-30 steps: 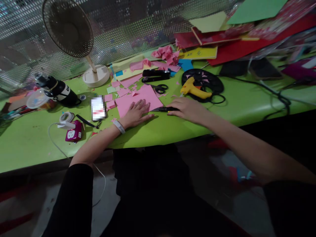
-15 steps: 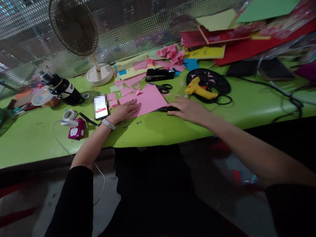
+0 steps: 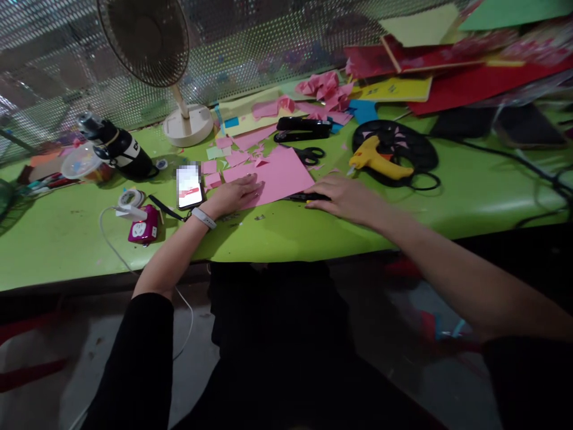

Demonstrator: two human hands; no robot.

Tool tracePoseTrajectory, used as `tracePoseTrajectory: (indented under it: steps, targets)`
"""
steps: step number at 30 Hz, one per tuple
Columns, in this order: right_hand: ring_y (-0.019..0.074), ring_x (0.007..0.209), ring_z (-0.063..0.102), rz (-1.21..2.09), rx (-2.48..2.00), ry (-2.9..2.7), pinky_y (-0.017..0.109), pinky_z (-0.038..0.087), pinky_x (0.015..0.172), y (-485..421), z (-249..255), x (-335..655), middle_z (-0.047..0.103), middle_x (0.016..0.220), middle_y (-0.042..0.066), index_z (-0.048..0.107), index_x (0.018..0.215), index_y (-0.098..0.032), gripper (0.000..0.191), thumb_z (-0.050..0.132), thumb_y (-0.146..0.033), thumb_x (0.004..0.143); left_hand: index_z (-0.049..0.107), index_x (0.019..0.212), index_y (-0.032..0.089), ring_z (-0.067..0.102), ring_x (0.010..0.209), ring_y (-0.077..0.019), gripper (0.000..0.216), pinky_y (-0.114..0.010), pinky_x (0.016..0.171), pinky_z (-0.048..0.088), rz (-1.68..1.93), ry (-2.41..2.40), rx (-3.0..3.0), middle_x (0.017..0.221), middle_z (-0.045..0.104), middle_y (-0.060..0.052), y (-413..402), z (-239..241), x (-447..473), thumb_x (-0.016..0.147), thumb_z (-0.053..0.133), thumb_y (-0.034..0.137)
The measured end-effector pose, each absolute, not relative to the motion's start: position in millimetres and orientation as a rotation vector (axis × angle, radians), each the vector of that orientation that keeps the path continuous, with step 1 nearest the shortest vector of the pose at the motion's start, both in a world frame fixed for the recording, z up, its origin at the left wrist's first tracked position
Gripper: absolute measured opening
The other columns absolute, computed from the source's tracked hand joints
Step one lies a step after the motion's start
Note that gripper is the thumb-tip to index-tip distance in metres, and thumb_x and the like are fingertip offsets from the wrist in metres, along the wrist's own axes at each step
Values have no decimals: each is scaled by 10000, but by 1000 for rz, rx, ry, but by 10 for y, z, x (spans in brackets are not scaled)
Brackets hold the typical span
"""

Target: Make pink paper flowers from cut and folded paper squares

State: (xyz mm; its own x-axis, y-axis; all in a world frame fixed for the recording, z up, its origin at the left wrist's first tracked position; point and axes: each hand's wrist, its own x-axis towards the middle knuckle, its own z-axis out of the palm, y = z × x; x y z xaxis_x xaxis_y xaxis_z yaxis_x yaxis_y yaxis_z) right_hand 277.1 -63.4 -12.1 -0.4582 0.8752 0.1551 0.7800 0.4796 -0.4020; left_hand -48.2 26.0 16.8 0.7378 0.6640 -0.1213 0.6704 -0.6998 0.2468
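Note:
A pink paper sheet (image 3: 284, 172) lies on the green table (image 3: 313, 230). My left hand (image 3: 233, 195) rests flat on the sheet's near left corner, fingers stretched out, with a white band on the wrist. My right hand (image 3: 347, 197) lies flat on the table just right of the sheet. Its fingertips touch the end of a slim black tool (image 3: 304, 196) that runs along the sheet's near edge. Neither hand grips anything that I can see.
A phone (image 3: 188, 186), tape roll (image 3: 129, 197) and magenta device (image 3: 143, 229) lie to the left. Behind them are a black bottle (image 3: 122, 153) and a fan (image 3: 154, 45). Stapler (image 3: 302, 128), scissors (image 3: 310, 156), yellow glue gun (image 3: 378, 165), pink scraps (image 3: 326, 89) and coloured card (image 3: 470, 80) fill the back.
My left hand has slid left across the pink sheet, from its middle to its near left corner. My right hand has stayed by the black tool. The view has shifted slightly.

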Motion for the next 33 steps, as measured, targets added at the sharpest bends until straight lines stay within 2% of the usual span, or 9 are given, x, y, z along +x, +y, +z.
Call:
tracePoseTrajectory:
  steps: [5,11,16,25,30,33]
  targets:
    - [369,1186,660,422,-1379,-2389,582,497,1084,-654,-119,2761,756,1224,113,764,1263,-316,411,522,-528,1007,494,1604,313,423,1584,-248,586,-449,1309,382,-18,1030,2666,1731,379,0,274,142,-487,1090,330,540]
    - [348,1164,676,340,-1304,-2429,536,542,1002,-591,-134,2645,761,1233,133,765,1257,-245,434,515,-505,1016,503,1600,280,441,1571,-272,561,-465,1283,406,-18,1021,2686,1726,387,-41,283,141,-479,1108,352,503]
    - [332,1140,697,300,-1286,-2425,493,558,961,-625,-142,2625,772,1219,125,774,1227,-250,419,499,-507,1042,506,1596,265,436,1575,-257,537,-436,1282,407,-11,1007,2710,1717,408,-64,297,116,-476,1114,385,469]
    - [310,1115,702,98,-1301,-2562,402,560,889,-715,-36,2399,770,1205,193,743,1269,-81,425,499,-382,1093,441,1635,251,456,1560,-253,524,-442,1278,423,-71,1031,2702,1717,401,-47,331,123,-445,1133,324,346]
    - [295,1087,695,-11,-1289,-2572,399,554,931,-712,-74,2347,771,1187,192,753,1273,-77,398,520,-344,1092,480,1610,262,513,1520,-270,510,-473,1226,488,-51,1046,2681,1696,432,-50,302,149,-428,1126,346,348]
    - [292,1065,689,9,-1260,-2590,399,559,930,-660,-95,2280,767,1170,196,746,1285,-59,397,550,-338,1081,485,1606,267,509,1523,-260,505,-466,1235,479,-44,1069,2694,1694,433,-42,288,152,-425,1117,367,318]
